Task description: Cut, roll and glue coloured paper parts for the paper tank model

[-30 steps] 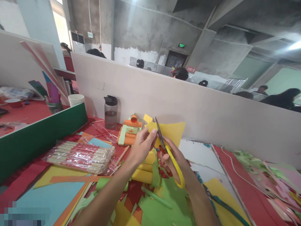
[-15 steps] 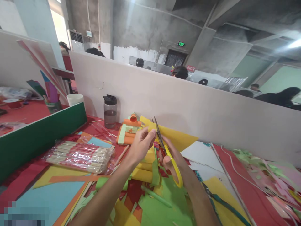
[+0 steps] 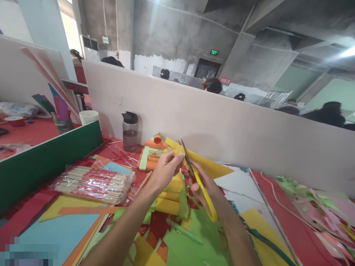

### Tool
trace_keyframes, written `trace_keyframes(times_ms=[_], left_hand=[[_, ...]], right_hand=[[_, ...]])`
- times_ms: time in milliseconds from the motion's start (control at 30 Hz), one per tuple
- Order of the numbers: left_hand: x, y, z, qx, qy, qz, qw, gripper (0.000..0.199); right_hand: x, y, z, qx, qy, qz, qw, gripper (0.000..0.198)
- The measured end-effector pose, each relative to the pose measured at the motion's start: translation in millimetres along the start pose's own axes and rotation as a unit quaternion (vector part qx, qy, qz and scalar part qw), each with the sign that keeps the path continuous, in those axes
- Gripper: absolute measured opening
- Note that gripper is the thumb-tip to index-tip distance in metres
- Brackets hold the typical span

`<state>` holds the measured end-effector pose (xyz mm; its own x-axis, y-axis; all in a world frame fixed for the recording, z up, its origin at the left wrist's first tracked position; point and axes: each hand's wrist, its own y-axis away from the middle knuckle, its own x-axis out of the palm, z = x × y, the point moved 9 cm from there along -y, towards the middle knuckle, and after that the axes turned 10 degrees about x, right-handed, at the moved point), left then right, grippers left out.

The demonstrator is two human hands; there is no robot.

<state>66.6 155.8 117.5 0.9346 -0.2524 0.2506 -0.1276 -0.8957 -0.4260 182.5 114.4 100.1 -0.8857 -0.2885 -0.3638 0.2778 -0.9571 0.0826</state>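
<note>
One pair of scissors [image 3: 198,179], tips forward-left, long axis diagonal.

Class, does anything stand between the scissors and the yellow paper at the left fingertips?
Nothing visible does: the right hand holds the scissors right at the yellow paper that the left hand pinches. The orange-green paper model sits beyond the left hand, clear of the scissors.

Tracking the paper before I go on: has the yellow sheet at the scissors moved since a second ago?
Yes. Judged against the standing bottle, the yellow sheet has tipped, its right-hand corner now lower and farther right in view.
</note>
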Motion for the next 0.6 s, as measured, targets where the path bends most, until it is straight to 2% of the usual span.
trace_keyframes(times_ms=[233, 600], left_hand=[[-0.9, -0.1, 2.4, -0.012, 0.007, 0.006, 1.0, 0.038], [-3.0, -0.9, 3.6, 0.006, 0.017, -0.03, 0.999, 0.041]], right_hand=[[-4.3, 2.4, -2.5, 0.013, 0.006, -0.02, 1.0, 0.087], [-2.9, -2.8, -0.5, -0.021, 0.008, -0.012, 1.0, 0.094]])
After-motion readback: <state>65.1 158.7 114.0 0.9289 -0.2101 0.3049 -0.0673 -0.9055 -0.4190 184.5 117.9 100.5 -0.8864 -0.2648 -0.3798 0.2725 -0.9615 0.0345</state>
